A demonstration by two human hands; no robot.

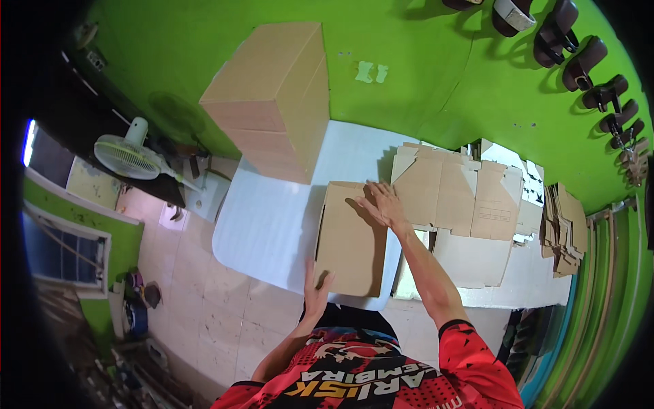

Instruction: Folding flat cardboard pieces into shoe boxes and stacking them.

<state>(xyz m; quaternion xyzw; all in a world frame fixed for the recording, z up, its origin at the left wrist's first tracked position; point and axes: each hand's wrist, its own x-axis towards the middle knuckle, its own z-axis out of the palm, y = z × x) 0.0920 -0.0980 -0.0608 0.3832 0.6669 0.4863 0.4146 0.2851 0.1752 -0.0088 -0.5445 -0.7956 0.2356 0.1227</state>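
Observation:
A brown cardboard box lies on the white table in front of me, its broad closed face up and a dark gap along its left edge. My right hand rests on its far right part with fingers spread. At the box's near left corner is my left hand, the fingers stretched along the side and the thumb apart from them near the top face. Neither hand is wrapped round the box.
Tall stacked brown boxes stand at the table's far left, against the green wall. Flattened cardboard sheets lie to the right, with more cardboard pieces beyond. A fan stands at left; dark sandals hang upper right.

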